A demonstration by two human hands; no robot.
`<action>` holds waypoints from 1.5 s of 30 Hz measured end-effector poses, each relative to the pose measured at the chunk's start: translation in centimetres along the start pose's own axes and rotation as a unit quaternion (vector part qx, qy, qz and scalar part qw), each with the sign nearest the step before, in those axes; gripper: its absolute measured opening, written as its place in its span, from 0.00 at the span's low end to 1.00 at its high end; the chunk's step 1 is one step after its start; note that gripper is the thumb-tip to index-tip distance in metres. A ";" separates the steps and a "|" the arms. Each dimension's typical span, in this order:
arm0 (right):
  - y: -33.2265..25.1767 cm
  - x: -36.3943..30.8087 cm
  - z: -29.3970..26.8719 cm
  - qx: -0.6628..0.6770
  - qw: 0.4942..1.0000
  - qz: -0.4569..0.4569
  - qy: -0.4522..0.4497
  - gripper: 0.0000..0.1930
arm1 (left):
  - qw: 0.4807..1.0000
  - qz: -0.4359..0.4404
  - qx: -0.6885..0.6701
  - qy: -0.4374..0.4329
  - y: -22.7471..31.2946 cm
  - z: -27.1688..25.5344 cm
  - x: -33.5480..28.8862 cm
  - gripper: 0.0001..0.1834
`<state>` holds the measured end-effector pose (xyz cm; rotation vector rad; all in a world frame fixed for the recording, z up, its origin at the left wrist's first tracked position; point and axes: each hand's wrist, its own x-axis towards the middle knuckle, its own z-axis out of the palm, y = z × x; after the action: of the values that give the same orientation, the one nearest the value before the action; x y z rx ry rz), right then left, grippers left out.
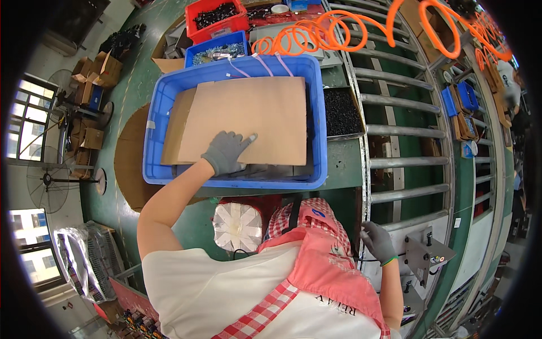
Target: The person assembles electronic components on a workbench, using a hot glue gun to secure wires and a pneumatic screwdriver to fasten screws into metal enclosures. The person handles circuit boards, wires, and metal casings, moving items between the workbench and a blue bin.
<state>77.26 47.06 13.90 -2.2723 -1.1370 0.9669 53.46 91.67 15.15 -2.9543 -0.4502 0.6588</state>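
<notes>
My left hand (226, 152), in a grey glove, is at the near edge of a plain brown cardboard sheet (254, 107). One finger stretches over the top of the sheet, and the thumb is by its edge, so the hand looks closed on it. The sheet lies in a large blue plastic tub (237, 182), over another cardboard piece (179, 121) and dark grey parts (271, 171) that show along the near side. Off to the right, my gloved right hand (378, 243) hangs beside a metal bracket fixture (420, 257), fingers slightly bent and apart, with nothing visible in them.
Beyond the tub stand a red bin (217, 34) of black parts and a small blue bin (195, 59). A box of black pieces (341, 113) adjoins the tub. Orange coiled hoses (339, 34) hang over the roller conveyor (403, 133). A taped stool (237, 226) is near me.
</notes>
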 end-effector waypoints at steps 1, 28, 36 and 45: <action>-0.7 1.0 -0.3 0.000 1.000 -0.024 0.003 0.13 | 0.998 -0.008 -0.002 0.058 -0.9 -1.1 -0.3 0.36; -23.6 30.6 14.0 -0.401 0.715 -0.568 -0.081 0.12 | 0.952 -0.239 -0.185 0.049 -13.5 5.4 0.1 0.29; -27.9 26.4 4.4 -0.058 0.813 -0.580 -0.002 0.09 | 0.950 -0.173 -0.251 -0.070 -12.1 -10.4 -8.0 0.17; -10.5 3.3 -13.2 0.169 0.874 -0.448 0.081 0.13 | 0.835 0.067 -0.544 0.044 -1.3 -18.5 -10.8 0.13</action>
<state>82.99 55.07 28.02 -1.2618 -1.5596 0.5113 51.67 89.37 36.47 -4.0911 -0.8388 0.2907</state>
